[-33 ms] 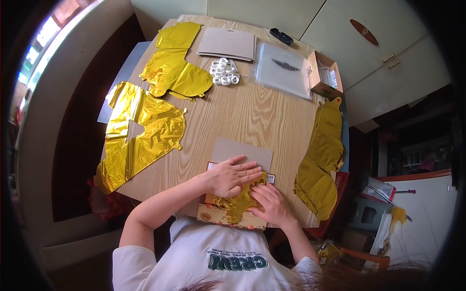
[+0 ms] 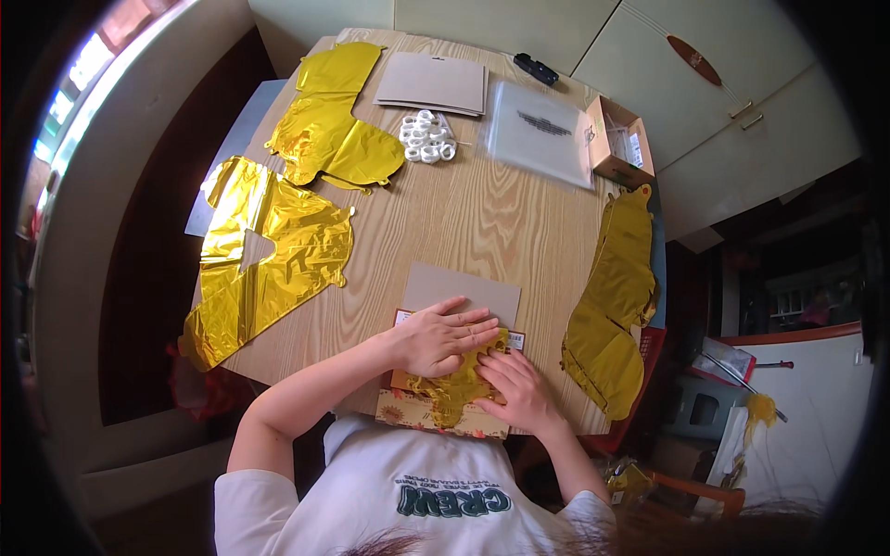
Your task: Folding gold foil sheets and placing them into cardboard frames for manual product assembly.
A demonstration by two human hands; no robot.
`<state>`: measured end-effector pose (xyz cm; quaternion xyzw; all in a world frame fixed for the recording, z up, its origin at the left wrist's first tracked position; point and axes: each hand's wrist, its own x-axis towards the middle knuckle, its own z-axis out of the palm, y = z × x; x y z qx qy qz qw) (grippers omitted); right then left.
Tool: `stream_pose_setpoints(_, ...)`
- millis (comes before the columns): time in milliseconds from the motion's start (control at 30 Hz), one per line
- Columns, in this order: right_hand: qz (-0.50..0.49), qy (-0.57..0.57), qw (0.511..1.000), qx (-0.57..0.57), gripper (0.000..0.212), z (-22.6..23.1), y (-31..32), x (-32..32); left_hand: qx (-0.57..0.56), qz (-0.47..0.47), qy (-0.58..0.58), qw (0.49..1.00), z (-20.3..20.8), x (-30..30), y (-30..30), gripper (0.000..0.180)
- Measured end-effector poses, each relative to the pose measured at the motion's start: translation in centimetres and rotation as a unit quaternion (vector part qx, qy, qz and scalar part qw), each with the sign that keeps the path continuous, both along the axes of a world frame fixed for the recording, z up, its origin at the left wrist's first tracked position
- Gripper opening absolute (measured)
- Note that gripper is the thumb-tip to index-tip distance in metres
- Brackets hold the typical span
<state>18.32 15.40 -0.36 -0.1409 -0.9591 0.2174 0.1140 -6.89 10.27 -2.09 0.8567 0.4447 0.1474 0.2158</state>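
A crumpled gold foil balloon (image 2: 449, 404) lies over a patterned card (image 2: 399, 408) at the near edge of the table. Flat on top of the foil rests my left hand (image 2: 436, 341), fingers stretched out to the right. My right hand (image 2: 514, 385) presses on the foil's right side with its fingers extended and thumb apart. Neither hand is closed round anything. A plain grey-brown card (image 2: 464, 289) sticks out beyond my fingertips. Part of the foil and of the cards is hidden beneath my hands.
Flat gold foil balloons lie along the left side (image 2: 338, 120) (image 2: 287, 241) and the right edge (image 2: 607, 306). At the back are stacked grey cards (image 2: 433, 82), white rings (image 2: 426, 139), clear plastic bags (image 2: 528, 153), a cardboard box (image 2: 623, 148) and a black object (image 2: 536, 69).
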Motion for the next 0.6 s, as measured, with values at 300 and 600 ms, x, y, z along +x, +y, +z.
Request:
stream_pose_setpoints(300,-0.039,0.024,0.997,-0.067,0.04,-0.9,-0.1,0.1,0.024,0.005,0.044,0.999,-0.4,0.2,0.0,0.07)
stream_pose_setpoints(600,-0.07,0.116,0.991,0.002,0.024,-2.0,0.0,-1.2,0.009,0.005,0.034,0.999,0.0,0.2,0.0,0.069)
